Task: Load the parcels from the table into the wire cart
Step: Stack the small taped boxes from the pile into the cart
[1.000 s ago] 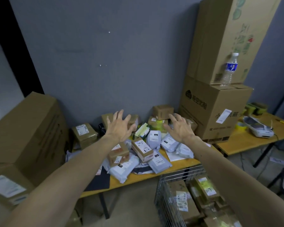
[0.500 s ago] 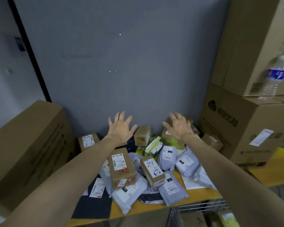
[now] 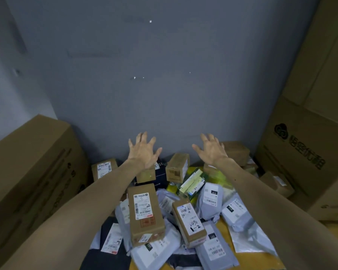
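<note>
Both arms reach out over the table (image 3: 261,259), where the parcels (image 3: 176,217) lie heaped, spilling from the near edge back to the grey wall (image 3: 144,75). The left hand (image 3: 144,151) is spread wide, fingers straight and apart, holding nothing. It hangs above the far part of the heap, over a dark box (image 3: 161,172) and a small brown one under the wrist. The right hand (image 3: 211,151) is splayed the same way and is also empty, over the yellow-green packets (image 3: 193,182) and just left of a brown box (image 3: 235,152) by the wall. From here I cannot tell whether either palm touches what lies under it. Between the hands a small box (image 3: 178,167) stands on end. Nearer, a long box (image 3: 145,213) with a white label lies on top of grey bags (image 3: 210,199), and beside it to the right lies a narrower box (image 3: 189,221) marked "1-2" by hand. More grey bags fan out toward the near edge. At the far left another labelled box (image 3: 103,169) sits against a big carton (image 3: 27,182), and stacked cartons (image 3: 304,162) close off the right side.
</note>
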